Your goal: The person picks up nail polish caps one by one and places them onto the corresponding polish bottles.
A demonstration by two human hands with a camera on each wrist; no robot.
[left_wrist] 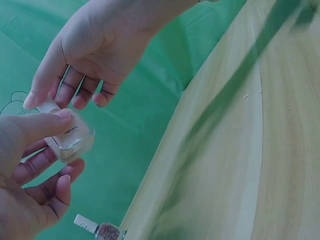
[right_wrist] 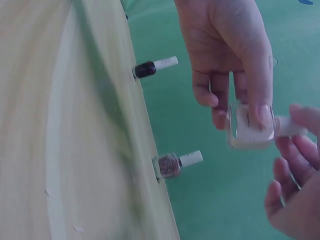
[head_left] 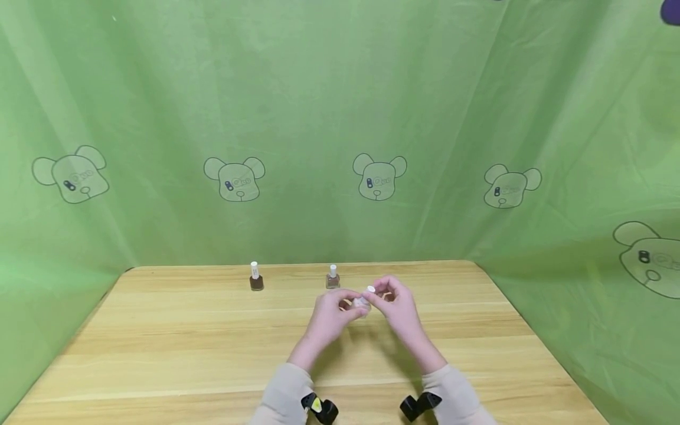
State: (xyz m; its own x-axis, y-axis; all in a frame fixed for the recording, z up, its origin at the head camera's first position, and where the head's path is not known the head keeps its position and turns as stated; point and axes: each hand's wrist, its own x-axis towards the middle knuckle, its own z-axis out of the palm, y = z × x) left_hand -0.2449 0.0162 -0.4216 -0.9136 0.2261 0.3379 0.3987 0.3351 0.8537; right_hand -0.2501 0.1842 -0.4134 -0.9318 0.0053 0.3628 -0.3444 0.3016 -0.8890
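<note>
A small nail polish bottle of pale pink (right_wrist: 246, 134) with a white cap (head_left: 370, 289) is held up over the table, between both hands. My left hand (head_left: 326, 317) pinches its glass body between thumb and fingers, the thumb lying across the printed face in the right wrist view. At the other end, my right hand (head_left: 402, 311) has the white cap between thumb and forefinger. The bottle tilts, its cap pointing up towards the right hand in the head view. The remaining fingers of both hands curve loosely below it.
Near the table's far edge stand two more capped bottles: a dark nail polish (head_left: 257, 283) on the left and a glittery brownish one (head_left: 333, 281) just beyond the hands. The wooden table (head_left: 175, 348) ends at a green curtain (head_left: 308, 106) printed with bear heads.
</note>
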